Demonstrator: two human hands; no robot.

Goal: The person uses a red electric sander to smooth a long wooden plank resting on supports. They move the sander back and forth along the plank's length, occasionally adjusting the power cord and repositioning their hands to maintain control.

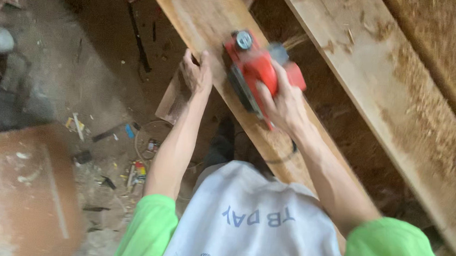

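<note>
Person stands over a long plank (204,18) that runs diagonally away from them.

Right hand (283,102) is wrapped tight round the handle of a red planer (251,70), fingers closed on it. Planer sits flat on the plank's top face, roughly a third of the way along the visible length from the person's end.

Left hand (197,72) rests on the plank's left edge, just beside the planer, fingers curled over the edge and gripping the wood rather than spread flat.

Progress, as a judgement: pass is mid-run. Shavings (430,111) lie thick on the wider board (382,102) to the right and over the ground between, so a fair amount of planing looks done already. Plank ahead of the planer shows a paler streak; it may be freshly cut surface, though motion blur makes that hard to call. The stretch from the planer to the far end is left for this pass.

Floor (53,76) to the left is dirt and rubble, with small tools and scraps (135,169) scattered near the person's feet. A reddish slab (12,181) fills the lower left corner.
</note>
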